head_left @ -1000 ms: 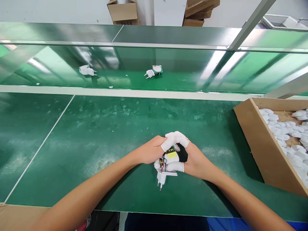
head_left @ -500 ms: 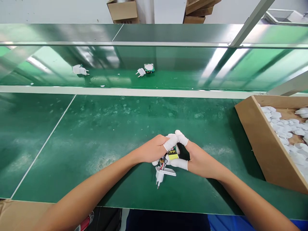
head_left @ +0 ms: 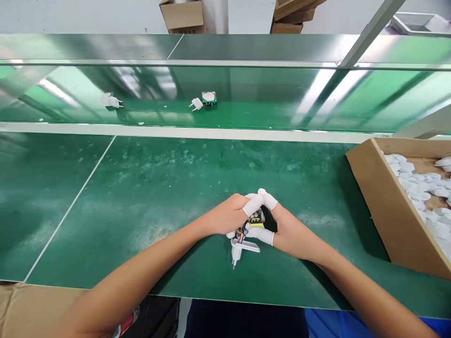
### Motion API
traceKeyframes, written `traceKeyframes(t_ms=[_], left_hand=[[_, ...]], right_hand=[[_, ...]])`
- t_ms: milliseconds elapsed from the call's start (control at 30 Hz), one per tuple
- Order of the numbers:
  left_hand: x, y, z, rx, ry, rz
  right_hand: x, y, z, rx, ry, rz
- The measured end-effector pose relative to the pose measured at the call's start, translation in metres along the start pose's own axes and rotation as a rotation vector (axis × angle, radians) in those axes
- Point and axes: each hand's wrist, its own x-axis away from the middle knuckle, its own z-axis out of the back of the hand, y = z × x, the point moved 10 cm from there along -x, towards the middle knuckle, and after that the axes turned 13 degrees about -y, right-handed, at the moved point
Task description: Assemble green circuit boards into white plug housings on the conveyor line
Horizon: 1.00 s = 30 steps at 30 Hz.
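Between my hands is a small circuit board (head_left: 256, 219) with a yellow-wrapped part on it. Thin wires join it to a white plug housing (head_left: 237, 251), which hangs below with its pins pointing toward me. My left hand (head_left: 234, 213) grips the board from the left, and my right hand (head_left: 278, 223) closes on it from the right. White finger cots cover several of my fingertips, and the thumbs meet above the board. My fingers hide much of the board's far side.
An open cardboard box (head_left: 368, 202) of white plastic pieces stands at the right. Behind the green bench (head_left: 176, 173), a moving surface carries a white plug (head_left: 110, 100) and another plug (head_left: 196, 103) beside its circuit board (head_left: 209, 97). A pale rail (head_left: 225, 133) runs between.
The plugs on the back surface have shifted left. My hands keep hold of the circuit board, with only a slight change of angle, and the hanging plug housing has moved a little.
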Motion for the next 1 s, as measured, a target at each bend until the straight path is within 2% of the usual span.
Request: traceKeyframes(t_ms=[133, 300, 433, 700, 800, 900, 1000], left_hand=[[-0.0009, -0.0016, 0.0006, 0.011, 0.002, -0.011], [-0.0004, -0.0009, 0.0022, 0.032, 0.022, -0.018], [0.0003, -0.0001, 0.0037, 0.034, 0.054, -0.009], [0.0007, -0.0001, 0.0030, 0.013, 0.031, -0.029], [0.0017, 0.0004, 0.0041, 0.012, 0.044, -0.033], [0.0013, 0.0001, 0.0051, 0.022, 0.059, -0.035], [-0.0001, -0.0013, 0.0060, 0.029, 0.060, -0.026]], right_hand=[[0.0010, -0.0014, -0.0022, -0.042, -0.069, 0.017], [-0.0017, -0.0017, -0.0040, -0.118, -0.033, -0.016], [-0.0021, -0.0031, -0.0077, -0.138, -0.089, 0.005], [0.0013, 0.0005, -0.0029, -0.124, -0.214, 0.037], [-0.0008, -0.0028, -0.0037, -0.161, -0.167, 0.057], [-0.0019, -0.0007, -0.0027, -0.151, -0.067, -0.003], [-0.0022, -0.0001, -0.0059, -0.168, -0.108, -0.001]])
